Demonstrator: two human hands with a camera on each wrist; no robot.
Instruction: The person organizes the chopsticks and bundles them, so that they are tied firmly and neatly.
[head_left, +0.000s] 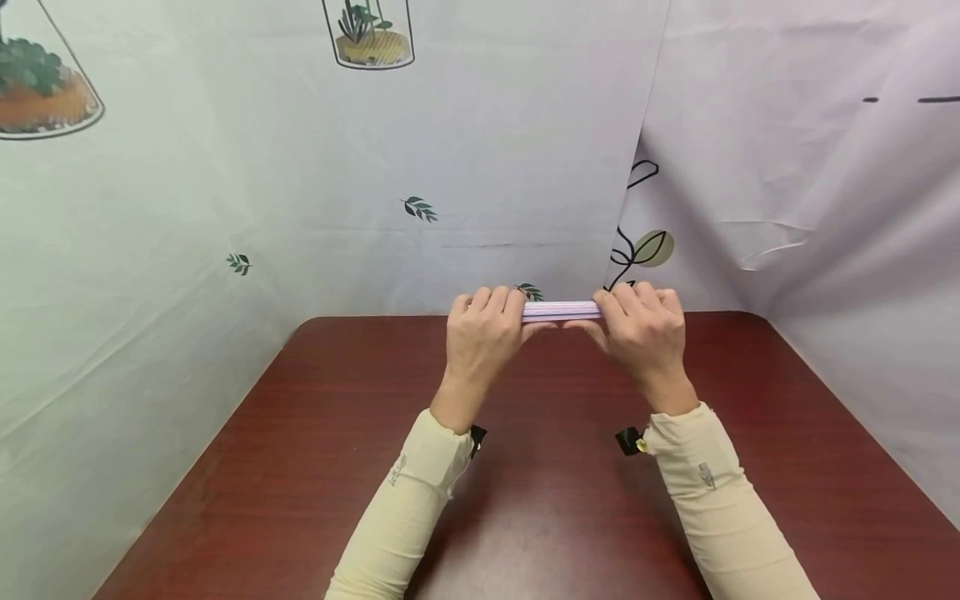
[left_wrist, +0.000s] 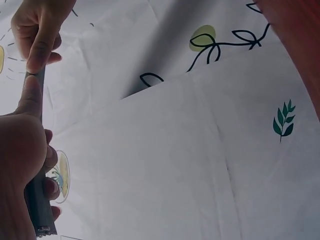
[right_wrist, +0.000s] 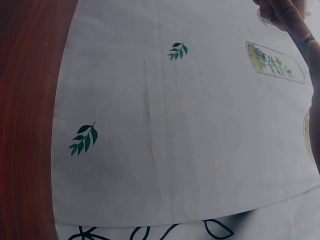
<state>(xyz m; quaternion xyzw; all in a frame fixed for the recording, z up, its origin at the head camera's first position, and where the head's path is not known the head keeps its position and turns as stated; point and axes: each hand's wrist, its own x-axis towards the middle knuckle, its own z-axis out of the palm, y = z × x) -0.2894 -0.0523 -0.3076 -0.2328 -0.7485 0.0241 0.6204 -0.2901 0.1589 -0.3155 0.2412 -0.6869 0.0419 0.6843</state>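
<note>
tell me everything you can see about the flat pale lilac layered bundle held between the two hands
The flat, pale lilac layered bundle shows a straight, narrow edge with fine lengthwise lines, like stacked or folded sheets; paper or cloth, I cannot tell. In the left wrist view it looks dark grey, with one uneven end. It is held up roughly level between the bare left hand and bare right hand, fingers curled over it, thumbs beneath. In the head view the hands hide both ends.

Our left arm (head_left: 397, 517) and right arm (head_left: 738, 525) slant inward toward the far side. Our left hand (head_left: 482, 333) and right hand (head_left: 647, 333) grip, backs facing us, fingers (head_left: 498, 300) curled over, thumbs (head_left: 587, 328) extended below, tips nearly meeting.
</note>
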